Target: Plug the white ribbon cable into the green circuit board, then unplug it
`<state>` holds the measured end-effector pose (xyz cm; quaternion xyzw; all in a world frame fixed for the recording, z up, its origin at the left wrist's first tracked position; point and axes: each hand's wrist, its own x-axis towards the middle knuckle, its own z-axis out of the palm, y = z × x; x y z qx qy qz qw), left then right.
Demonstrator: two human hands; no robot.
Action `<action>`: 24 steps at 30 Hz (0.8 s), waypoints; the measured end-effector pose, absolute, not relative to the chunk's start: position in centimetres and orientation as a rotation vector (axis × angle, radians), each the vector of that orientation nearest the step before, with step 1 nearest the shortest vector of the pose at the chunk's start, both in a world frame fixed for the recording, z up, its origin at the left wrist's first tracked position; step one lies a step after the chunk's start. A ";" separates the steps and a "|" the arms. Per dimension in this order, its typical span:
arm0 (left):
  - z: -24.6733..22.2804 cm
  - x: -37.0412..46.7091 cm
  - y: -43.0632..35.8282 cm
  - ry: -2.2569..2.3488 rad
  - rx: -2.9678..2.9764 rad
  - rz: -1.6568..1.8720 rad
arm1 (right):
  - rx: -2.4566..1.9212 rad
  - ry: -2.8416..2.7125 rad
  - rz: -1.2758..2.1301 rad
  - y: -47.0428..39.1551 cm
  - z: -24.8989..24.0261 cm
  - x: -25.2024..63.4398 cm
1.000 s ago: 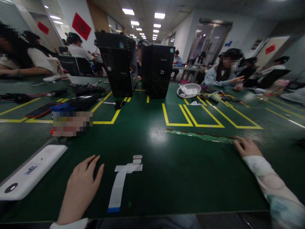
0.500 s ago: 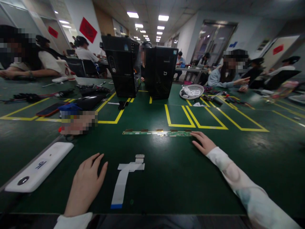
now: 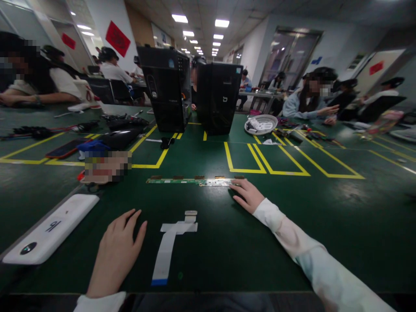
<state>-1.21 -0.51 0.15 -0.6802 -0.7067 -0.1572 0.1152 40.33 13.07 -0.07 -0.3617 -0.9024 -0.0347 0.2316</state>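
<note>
A long, thin green circuit board (image 3: pixel 188 181) lies crosswise on the green table. At its right end, my right hand (image 3: pixel 247 195) touches the board with its fingertips, the fingers spread and the thumb apart. My left hand (image 3: pixel 118 249) rests palm down on the table at the lower left, fingers apart and holding nothing. Just right of it lies a white flat ribbon cable (image 3: pixel 165 255) with a blue end near the table's front edge and a connector at its far end.
A white device (image 3: pixel 53 229) lies at the left. Two black computer towers (image 3: pixel 167 91) stand at the back, with a white basket (image 3: pixel 261 125) to their right. Yellow tape (image 3: pixel 286 173) marks the table. Other people sit around.
My right hand has moved left, and the circuit board has slid left with it. My left hand and the ribbon cable have stayed in place.
</note>
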 end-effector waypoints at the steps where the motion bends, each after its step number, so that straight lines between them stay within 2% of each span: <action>1: 0.2 -1.2 -0.5 -2.073 -1.993 -0.461 | -1.002 -2.489 -0.099 13.0 -0.1 39.6; 7: 0.2 -1.2 -0.6 -2.095 -2.007 -0.455 | -1.139 -2.484 -0.089 12.9 -0.9 36.9; 24: 0.0 -1.4 -0.4 -2.079 -2.065 -0.549 | -1.134 -2.434 -0.107 11.9 -1.7 36.3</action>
